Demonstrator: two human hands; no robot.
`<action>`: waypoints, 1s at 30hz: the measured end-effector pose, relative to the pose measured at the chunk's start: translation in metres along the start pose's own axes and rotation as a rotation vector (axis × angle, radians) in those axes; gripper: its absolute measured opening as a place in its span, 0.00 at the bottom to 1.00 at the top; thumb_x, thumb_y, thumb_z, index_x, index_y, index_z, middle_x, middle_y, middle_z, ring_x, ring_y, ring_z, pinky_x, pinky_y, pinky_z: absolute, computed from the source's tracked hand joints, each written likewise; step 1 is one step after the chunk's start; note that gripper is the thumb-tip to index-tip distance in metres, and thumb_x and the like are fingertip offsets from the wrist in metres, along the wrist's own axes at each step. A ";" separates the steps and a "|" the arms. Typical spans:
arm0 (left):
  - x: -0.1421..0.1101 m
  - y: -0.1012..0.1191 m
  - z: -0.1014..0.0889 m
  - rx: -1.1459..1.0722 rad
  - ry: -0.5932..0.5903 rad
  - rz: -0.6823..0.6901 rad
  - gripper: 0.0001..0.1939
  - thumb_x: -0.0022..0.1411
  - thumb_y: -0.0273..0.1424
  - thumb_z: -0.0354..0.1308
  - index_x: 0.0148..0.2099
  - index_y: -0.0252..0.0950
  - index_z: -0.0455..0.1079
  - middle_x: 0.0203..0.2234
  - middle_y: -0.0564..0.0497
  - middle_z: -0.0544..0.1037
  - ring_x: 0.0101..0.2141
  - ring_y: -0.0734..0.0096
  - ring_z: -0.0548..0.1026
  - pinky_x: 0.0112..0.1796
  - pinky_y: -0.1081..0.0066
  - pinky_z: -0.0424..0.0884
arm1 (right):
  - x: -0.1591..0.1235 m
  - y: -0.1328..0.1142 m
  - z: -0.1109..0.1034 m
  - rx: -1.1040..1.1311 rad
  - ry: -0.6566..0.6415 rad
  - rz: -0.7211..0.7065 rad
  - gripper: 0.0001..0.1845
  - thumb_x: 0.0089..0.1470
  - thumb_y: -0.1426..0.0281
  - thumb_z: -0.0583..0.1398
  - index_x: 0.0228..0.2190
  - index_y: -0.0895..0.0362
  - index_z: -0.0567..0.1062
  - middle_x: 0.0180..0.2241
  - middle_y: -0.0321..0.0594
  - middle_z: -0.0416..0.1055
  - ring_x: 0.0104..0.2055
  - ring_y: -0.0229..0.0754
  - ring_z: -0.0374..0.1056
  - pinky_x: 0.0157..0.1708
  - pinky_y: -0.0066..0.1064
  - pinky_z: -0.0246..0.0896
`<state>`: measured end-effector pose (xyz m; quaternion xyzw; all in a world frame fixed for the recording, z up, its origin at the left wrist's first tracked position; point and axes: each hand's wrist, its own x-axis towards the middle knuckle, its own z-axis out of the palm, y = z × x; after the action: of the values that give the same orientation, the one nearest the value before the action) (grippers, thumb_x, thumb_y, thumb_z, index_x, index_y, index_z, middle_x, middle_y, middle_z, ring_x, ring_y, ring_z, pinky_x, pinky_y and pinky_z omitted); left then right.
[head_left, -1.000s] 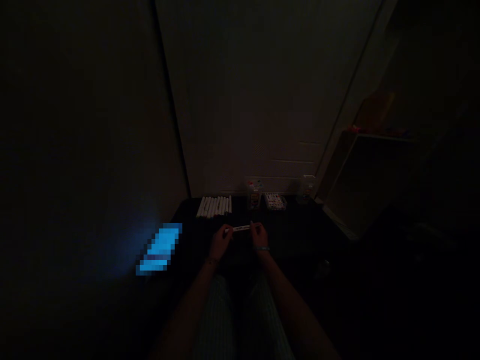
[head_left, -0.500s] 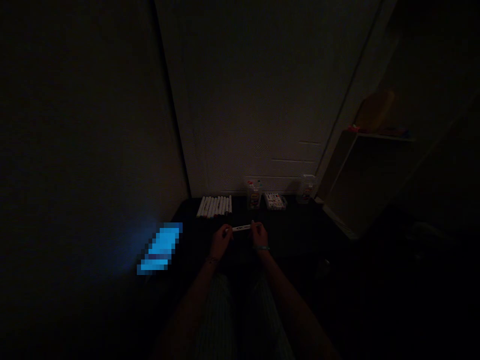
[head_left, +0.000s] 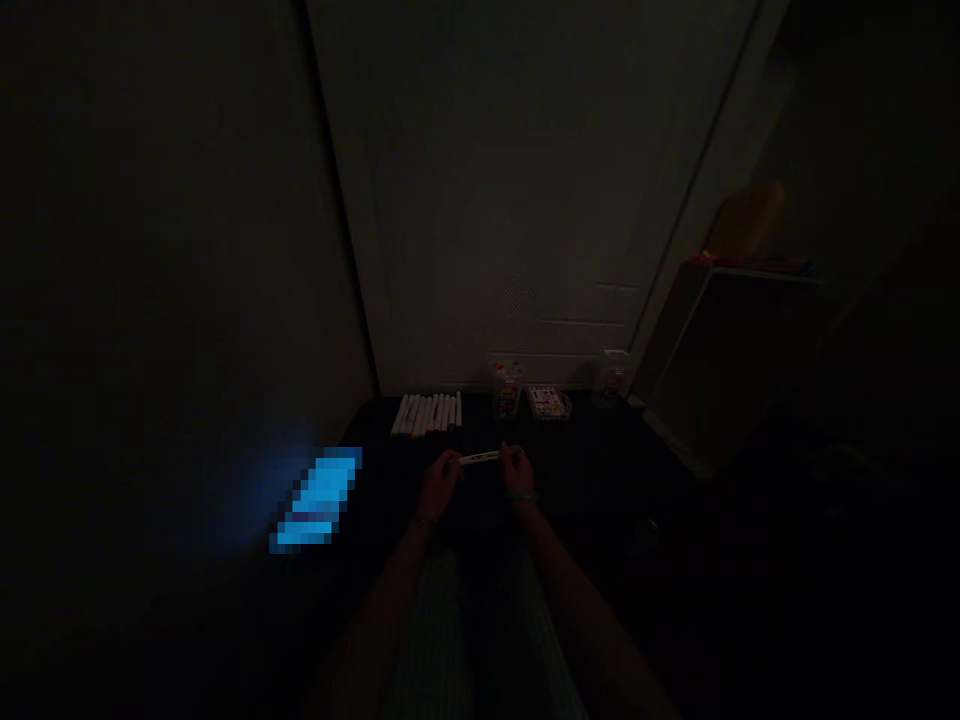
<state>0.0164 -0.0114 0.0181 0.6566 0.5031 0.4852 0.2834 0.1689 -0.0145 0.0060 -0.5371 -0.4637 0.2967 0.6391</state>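
Barely shifted since the earlier frame. Holding white marker between left hand and right hand, pinching near opposite ends. Lying crosswise along its length, about equally near both.

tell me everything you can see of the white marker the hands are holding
The white marker is a slim, straight stick, probably plastic, with dark print along its bare middle. It lies crosswise and almost level in the view, its right end slightly higher in the picture, in front of the dark tabletop. The fingers of the left hand and right hand pinch it near opposite ends, hiding them. The print is too dim to read.
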 end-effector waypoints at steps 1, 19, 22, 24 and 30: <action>0.000 0.000 0.000 -0.003 -0.005 0.005 0.13 0.55 0.39 0.43 0.30 0.37 0.65 0.18 0.56 0.68 0.24 0.75 0.67 0.29 0.76 0.62 | 0.000 0.000 0.000 0.003 0.000 0.002 0.18 0.48 0.55 0.51 0.23 0.56 0.66 0.18 0.32 0.63 0.22 0.33 0.60 0.23 0.23 0.53; 0.000 0.000 -0.001 -0.059 -0.010 0.002 0.11 0.53 0.37 0.47 0.33 0.37 0.65 0.19 0.57 0.67 0.24 0.75 0.67 0.29 0.75 0.63 | 0.000 -0.003 0.000 0.010 -0.004 0.008 0.18 0.47 0.54 0.52 0.23 0.57 0.67 0.17 0.31 0.62 0.20 0.33 0.59 0.20 0.22 0.53; 0.001 0.001 -0.003 -0.148 0.004 -0.021 0.13 0.51 0.40 0.51 0.36 0.36 0.63 0.22 0.56 0.69 0.25 0.76 0.68 0.30 0.75 0.64 | -0.001 -0.005 0.000 0.057 -0.033 0.018 0.19 0.45 0.53 0.54 0.22 0.57 0.67 0.16 0.31 0.61 0.19 0.32 0.58 0.19 0.22 0.52; 0.003 0.000 -0.006 -0.234 0.025 -0.060 0.16 0.50 0.41 0.52 0.38 0.36 0.62 0.23 0.55 0.70 0.27 0.76 0.69 0.31 0.75 0.65 | -0.002 -0.005 0.000 0.084 -0.096 0.019 0.18 0.43 0.54 0.56 0.20 0.57 0.67 0.15 0.30 0.60 0.18 0.31 0.57 0.19 0.22 0.51; 0.006 -0.003 -0.008 -0.328 -0.055 -0.113 0.18 0.48 0.42 0.54 0.39 0.35 0.65 0.31 0.51 0.74 0.33 0.71 0.71 0.36 0.72 0.66 | -0.003 0.001 0.001 0.081 -0.281 -0.008 0.15 0.40 0.58 0.60 0.23 0.57 0.71 0.19 0.33 0.66 0.21 0.34 0.61 0.22 0.24 0.54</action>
<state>0.0077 -0.0055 0.0207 0.5852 0.4454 0.5261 0.4271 0.1670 -0.0168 0.0039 -0.4620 -0.5384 0.3849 0.5904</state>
